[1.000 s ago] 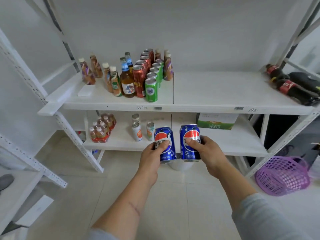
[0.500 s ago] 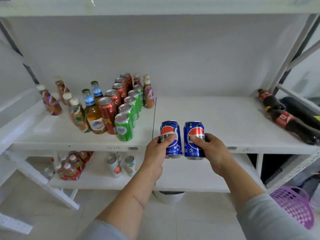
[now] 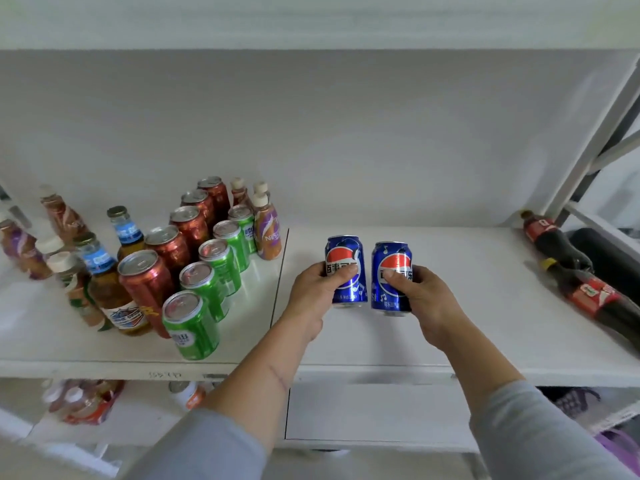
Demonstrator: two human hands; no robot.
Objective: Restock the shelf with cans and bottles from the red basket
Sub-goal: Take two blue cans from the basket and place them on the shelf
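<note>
We hold one blue cola can in each hand over the middle of the shelf (image 3: pixel 485 271). The left hand (image 3: pixel 320 294) wraps its fingers (image 3: pixel 341 271) round the left can (image 3: pixel 345 268), thumb across the label; the right hand (image 3: pixel 420 296) grasps the right can (image 3: pixel 392 276) the same way. Both cans are upright and just beside each other, a narrow gap between them. Whether their bases touch the shelf board yet we cannot tell; they look low over it, or just landing.

We take the side grip to be deliberate: holding the cans by their walls keeps them vertical and leaves the bottoms free to meet the board flat. Carrying two at once halves the trips, and keeping them side by side lets us start a fresh row.

The spot seems chosen to carry on the order already there. Toward the left end of the shelf the drinks stand in files running front to back: a row of green cans (image 3: pixel 211 289), a row of red cans (image 3: pixel 166 258) beside it, and glass bottles (image 3: pixel 104 282) further left. Our blue cans sit right of the board seam, so each kind keeps its own lane.

At the right end, dark cola bottles (image 3: pixel 568 271) lie on their sides. The red basket is not in view, so we cannot say how much is left to shelve.
</note>
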